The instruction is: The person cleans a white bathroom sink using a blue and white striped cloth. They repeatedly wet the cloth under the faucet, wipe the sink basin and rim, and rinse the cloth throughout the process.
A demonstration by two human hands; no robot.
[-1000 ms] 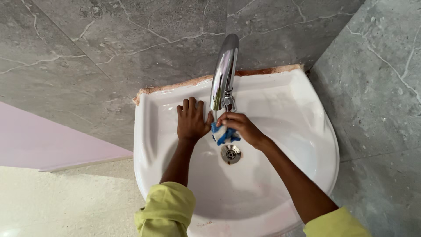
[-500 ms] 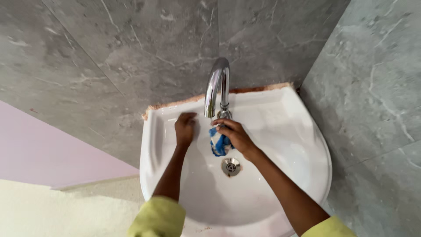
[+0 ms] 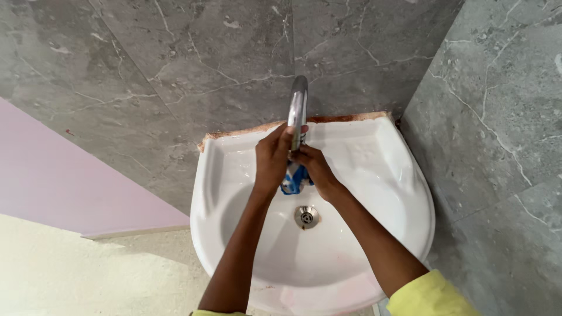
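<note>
Blue cloth (image 3: 294, 177) sits in the middle of the frame, squeezed in the right hand (image 3: 313, 167) at the foot of the shiny tap (image 3: 297, 111). Left hand (image 3: 274, 157) fingers curl round the tap. White sink (image 3: 386, 175) looks mostly clean; brown dirt lines its back edge.

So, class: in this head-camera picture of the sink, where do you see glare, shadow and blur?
Head view: bright glare runs down the chrome tap; both arms cast soft shadows into the white basin; the left hand and right hand, bunched round the blue cloth, look slightly soft; the grey wall tiles stay sharp.
</note>
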